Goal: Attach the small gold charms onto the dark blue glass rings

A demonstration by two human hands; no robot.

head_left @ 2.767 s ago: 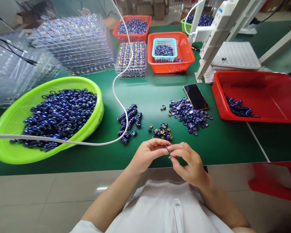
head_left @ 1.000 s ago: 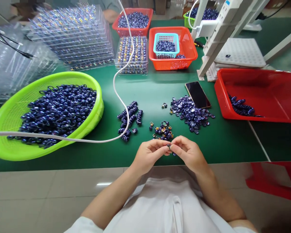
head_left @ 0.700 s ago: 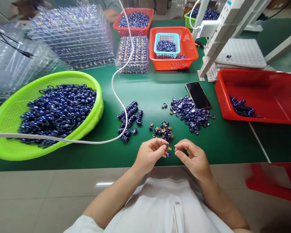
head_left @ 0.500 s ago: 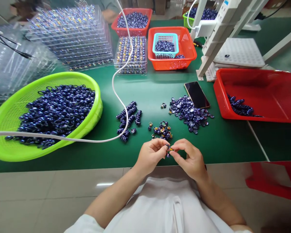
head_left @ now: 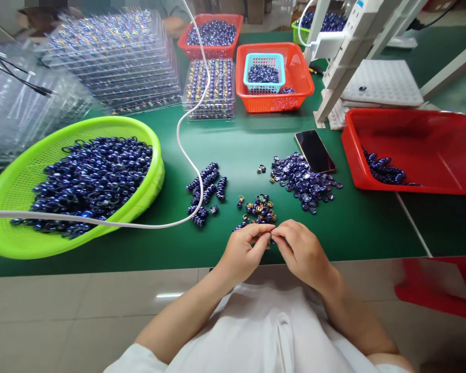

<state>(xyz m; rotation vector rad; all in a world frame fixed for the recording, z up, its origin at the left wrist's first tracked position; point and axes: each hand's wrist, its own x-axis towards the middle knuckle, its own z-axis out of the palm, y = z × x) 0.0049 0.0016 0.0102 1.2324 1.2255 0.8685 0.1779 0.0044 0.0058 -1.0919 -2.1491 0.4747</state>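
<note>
My left hand [head_left: 245, 251] and my right hand [head_left: 303, 253] meet at the fingertips near the table's front edge. Both are closed in a pinch on one small dark blue part [head_left: 272, 238], mostly hidden by the fingers. Just beyond them lies a loose heap of small blue-and-gold pieces [head_left: 261, 208], some tucked close to my left fingers. To the right spreads a larger pile of shiny dark blue caps [head_left: 305, 181]. Left of the hands are several ribbed stacks of blue caps [head_left: 207, 184].
A green basket [head_left: 157, 171] of blue pieces stands at left, crossed by a white cable [head_left: 186, 155]. A phone [head_left: 314, 150] touches the cap pile. A red tray [head_left: 442, 155] is at right. Behind are clear plastic trays [head_left: 112, 67] and an orange basket [head_left: 275, 103].
My fingertips have come together, and my right hand has turned slightly inward. The blue and yellow part seen between them before is now mostly covered.
</note>
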